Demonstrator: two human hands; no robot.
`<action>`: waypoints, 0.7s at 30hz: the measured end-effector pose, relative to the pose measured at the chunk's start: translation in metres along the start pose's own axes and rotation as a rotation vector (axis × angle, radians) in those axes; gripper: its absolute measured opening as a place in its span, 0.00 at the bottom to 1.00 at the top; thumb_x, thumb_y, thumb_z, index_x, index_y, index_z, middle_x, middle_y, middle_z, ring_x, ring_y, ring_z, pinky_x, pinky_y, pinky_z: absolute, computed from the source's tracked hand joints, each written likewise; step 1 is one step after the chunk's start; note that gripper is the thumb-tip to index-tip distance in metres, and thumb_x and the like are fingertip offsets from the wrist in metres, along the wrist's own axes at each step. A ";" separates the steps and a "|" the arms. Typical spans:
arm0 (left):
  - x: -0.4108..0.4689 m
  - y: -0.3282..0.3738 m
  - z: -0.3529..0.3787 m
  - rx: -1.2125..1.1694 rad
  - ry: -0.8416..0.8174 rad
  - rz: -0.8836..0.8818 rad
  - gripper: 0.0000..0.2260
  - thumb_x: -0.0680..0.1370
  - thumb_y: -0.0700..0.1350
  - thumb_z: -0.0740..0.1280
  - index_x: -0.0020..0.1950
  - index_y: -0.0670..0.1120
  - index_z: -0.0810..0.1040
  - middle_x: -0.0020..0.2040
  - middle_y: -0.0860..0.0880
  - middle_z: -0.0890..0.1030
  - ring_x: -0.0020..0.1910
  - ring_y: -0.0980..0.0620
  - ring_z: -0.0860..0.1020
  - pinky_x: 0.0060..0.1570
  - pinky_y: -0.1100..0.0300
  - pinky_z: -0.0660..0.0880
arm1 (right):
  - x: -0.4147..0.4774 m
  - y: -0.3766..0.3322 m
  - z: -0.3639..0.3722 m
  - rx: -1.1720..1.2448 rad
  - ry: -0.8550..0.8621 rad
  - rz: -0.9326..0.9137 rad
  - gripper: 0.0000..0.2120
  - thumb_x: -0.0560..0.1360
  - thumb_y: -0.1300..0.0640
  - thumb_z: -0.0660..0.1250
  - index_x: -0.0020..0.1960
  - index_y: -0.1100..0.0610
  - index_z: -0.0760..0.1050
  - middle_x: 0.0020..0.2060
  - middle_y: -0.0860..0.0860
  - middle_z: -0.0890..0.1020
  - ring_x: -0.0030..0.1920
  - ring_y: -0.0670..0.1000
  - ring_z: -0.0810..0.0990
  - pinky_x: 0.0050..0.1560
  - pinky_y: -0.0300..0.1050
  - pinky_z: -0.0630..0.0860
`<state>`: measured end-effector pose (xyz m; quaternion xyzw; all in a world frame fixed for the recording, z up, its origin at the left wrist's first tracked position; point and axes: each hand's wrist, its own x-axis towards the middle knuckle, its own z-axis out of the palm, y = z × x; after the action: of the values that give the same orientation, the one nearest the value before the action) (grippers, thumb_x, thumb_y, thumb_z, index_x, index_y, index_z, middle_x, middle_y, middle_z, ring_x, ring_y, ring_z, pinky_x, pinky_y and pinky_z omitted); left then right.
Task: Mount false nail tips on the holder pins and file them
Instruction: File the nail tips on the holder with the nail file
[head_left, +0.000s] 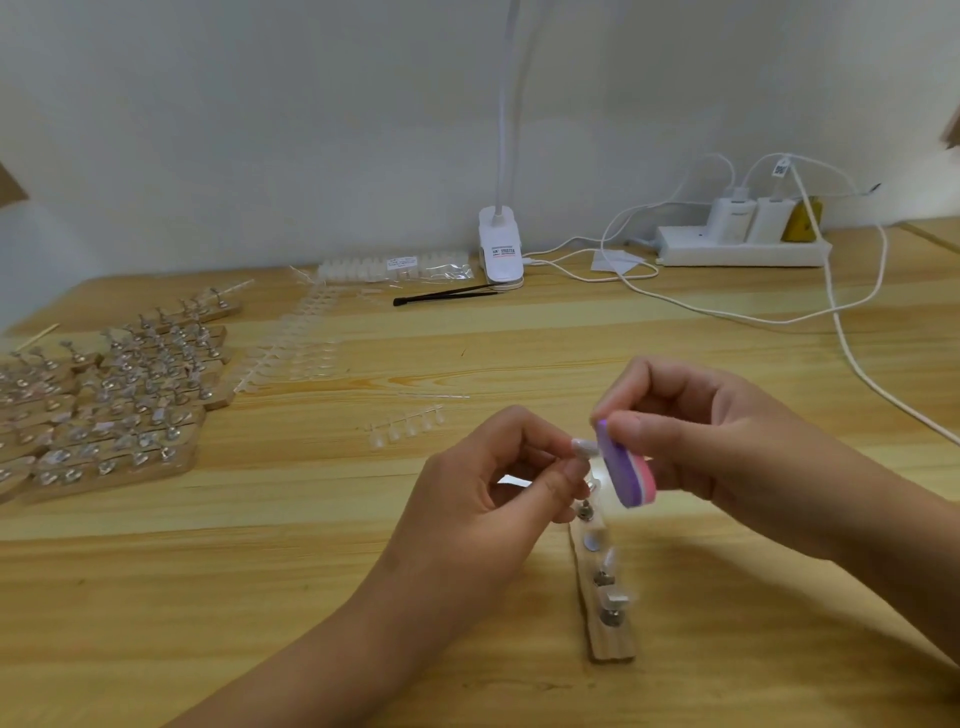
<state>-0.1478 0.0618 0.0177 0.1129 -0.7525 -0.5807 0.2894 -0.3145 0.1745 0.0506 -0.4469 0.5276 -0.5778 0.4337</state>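
at the near edge of the table: wooden holder strip lying end-on, pins upright, some bearing tips
above the strip: left hand pinching a clear nail tip on its pin
beside it: right hand clamped on a purple-pink file block, touching the tip
mid table: loose tips
far left: filled holders
far back: clip lamp, power strip

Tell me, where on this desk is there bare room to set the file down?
Bare wood lies right of the wooden holder strip, below the white cable, and before the left forearm. The far left is crowded with filled holders and tip strips.
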 end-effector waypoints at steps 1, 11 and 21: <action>-0.001 0.000 0.000 0.012 -0.004 0.000 0.04 0.76 0.46 0.70 0.44 0.55 0.80 0.39 0.54 0.83 0.40 0.57 0.83 0.41 0.67 0.78 | 0.001 0.000 0.003 -0.008 0.019 -0.003 0.07 0.70 0.54 0.76 0.44 0.56 0.81 0.36 0.50 0.82 0.36 0.46 0.82 0.38 0.36 0.79; 0.003 0.001 0.000 -0.004 0.034 0.005 0.05 0.75 0.48 0.71 0.40 0.56 0.77 0.38 0.54 0.83 0.40 0.56 0.82 0.41 0.64 0.78 | 0.004 0.007 0.012 0.050 0.131 -0.043 0.09 0.68 0.54 0.78 0.43 0.56 0.81 0.37 0.51 0.82 0.37 0.49 0.83 0.40 0.39 0.80; 0.001 0.001 0.003 -0.099 0.060 -0.014 0.04 0.71 0.53 0.71 0.40 0.55 0.79 0.40 0.50 0.84 0.41 0.54 0.83 0.43 0.64 0.79 | 0.005 0.004 0.005 0.168 0.237 -0.122 0.07 0.66 0.53 0.75 0.43 0.53 0.82 0.36 0.51 0.82 0.38 0.48 0.83 0.41 0.39 0.81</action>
<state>-0.1500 0.0638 0.0185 0.1211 -0.7132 -0.6155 0.3129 -0.3110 0.1687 0.0472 -0.3686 0.4969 -0.6939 0.3684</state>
